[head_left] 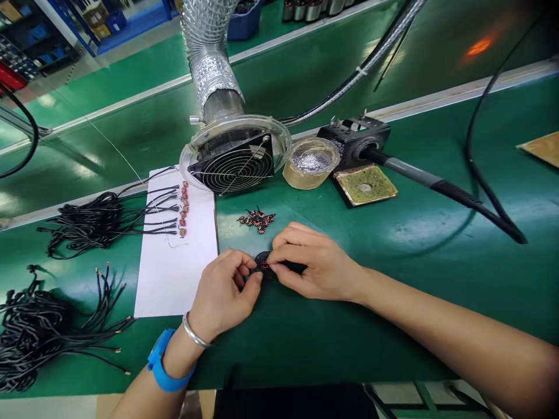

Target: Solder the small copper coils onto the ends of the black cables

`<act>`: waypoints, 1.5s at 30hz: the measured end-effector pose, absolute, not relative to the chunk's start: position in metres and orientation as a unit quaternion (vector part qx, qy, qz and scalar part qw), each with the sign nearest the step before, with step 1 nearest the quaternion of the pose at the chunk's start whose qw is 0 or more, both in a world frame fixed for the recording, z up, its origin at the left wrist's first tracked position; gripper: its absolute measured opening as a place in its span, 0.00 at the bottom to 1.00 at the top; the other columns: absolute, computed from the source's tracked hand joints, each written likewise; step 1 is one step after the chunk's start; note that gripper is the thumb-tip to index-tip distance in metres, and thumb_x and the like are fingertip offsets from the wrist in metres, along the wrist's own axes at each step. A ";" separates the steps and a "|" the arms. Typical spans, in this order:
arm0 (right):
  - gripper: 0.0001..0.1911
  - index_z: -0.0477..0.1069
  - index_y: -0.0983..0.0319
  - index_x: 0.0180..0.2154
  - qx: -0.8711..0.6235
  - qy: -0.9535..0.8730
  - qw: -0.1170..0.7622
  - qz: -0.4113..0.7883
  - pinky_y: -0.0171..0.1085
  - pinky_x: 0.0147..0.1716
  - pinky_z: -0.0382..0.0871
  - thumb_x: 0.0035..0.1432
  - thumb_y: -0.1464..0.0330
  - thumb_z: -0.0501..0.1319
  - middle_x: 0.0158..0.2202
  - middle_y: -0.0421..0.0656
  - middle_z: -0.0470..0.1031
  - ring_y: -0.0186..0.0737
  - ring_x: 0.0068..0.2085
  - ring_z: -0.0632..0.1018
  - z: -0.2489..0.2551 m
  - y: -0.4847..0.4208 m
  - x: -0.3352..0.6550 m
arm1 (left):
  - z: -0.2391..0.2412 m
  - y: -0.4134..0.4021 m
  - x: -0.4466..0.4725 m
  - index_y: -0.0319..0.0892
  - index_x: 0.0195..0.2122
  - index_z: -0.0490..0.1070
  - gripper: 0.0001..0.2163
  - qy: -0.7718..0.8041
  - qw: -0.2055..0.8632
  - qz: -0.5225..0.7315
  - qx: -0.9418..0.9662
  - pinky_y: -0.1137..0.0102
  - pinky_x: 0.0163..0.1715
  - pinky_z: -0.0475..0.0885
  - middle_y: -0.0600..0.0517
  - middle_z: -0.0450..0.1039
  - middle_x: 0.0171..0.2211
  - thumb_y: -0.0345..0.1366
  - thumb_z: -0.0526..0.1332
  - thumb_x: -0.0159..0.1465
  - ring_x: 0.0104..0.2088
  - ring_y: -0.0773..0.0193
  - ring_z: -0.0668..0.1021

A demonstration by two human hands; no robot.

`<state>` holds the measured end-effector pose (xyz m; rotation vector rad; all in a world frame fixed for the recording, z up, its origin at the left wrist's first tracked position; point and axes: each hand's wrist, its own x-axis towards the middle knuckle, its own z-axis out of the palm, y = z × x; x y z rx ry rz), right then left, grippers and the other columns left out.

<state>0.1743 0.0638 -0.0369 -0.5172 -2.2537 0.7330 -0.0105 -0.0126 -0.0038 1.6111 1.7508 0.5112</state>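
Over the green bench, my left hand [229,291] pinches the left edge of a small black round part [263,258] with reddish marks at its middle. From the other side, my right hand [312,262] closes thumb and fingertips at the centre of that part, where the fingers partly cover it; whether they also hold a tiny piece there is hidden. Just beyond my hands lies a small pile of black-and-copper wire-wound pieces [257,220]. On the left, a white sheet [174,273] bears cable ends, each beside a small reddish wound piece [183,222].
A fume extractor fan [238,166] hangs from a foil duct [209,52] beyond the sheet. At right back are a tape roll [311,163], a sponge tray [367,185] and a soldering iron [437,183] in its stand. Black cable bundles [35,326] lie at left.
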 end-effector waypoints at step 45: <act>0.08 0.78 0.62 0.33 -0.236 -0.837 0.344 0.353 0.34 0.30 0.65 0.60 0.74 0.59 0.25 0.41 0.71 0.36 0.30 0.71 -0.047 0.051 0.175 | -0.009 -0.015 -0.004 0.40 0.28 0.70 0.12 0.694 0.509 0.196 0.470 0.78 0.17 0.63 0.56 0.67 0.19 0.43 0.58 0.64 0.18 0.71 0.70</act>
